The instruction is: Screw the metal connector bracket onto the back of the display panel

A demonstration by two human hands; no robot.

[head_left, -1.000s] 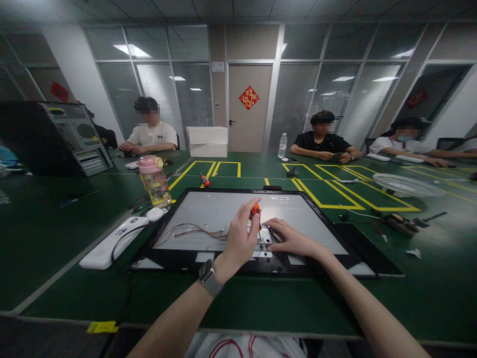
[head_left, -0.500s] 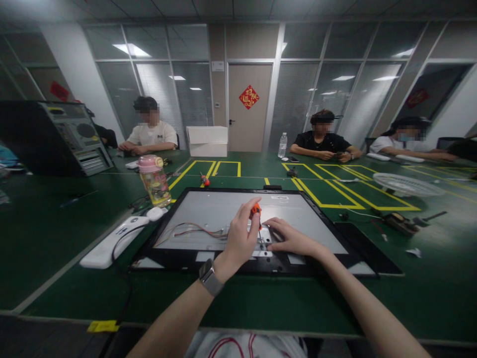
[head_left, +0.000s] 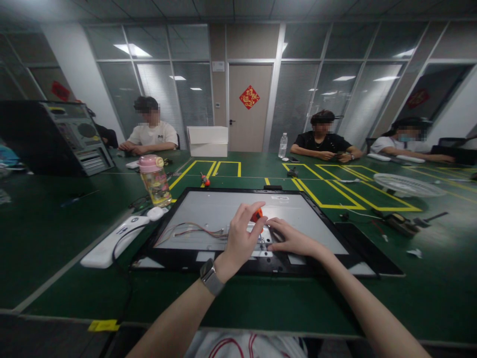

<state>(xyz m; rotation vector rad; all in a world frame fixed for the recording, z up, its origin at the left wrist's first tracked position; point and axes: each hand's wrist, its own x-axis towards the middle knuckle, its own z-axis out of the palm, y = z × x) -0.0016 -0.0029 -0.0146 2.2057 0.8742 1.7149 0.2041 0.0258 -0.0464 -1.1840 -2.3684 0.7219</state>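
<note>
One orange screwdriver (head_left: 256,215) stands upright on one screen panel (head_left: 201,206), its handle gripped by the left hand (head_left: 241,233); the right hand (head_left: 288,237) (thumb and fingers apart) rests beside it. Two bottles (head_left: 155,186) stand on the green, yellow-taped worktop (head_left: 238,303); beyond, glass partitions (head_left: 188,94) flank one closed door (head_left: 249,129).

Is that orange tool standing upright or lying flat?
Roughly upright: the orange tool has its handle up by the left hand, lower end pointing down toward the silver panel.
</note>
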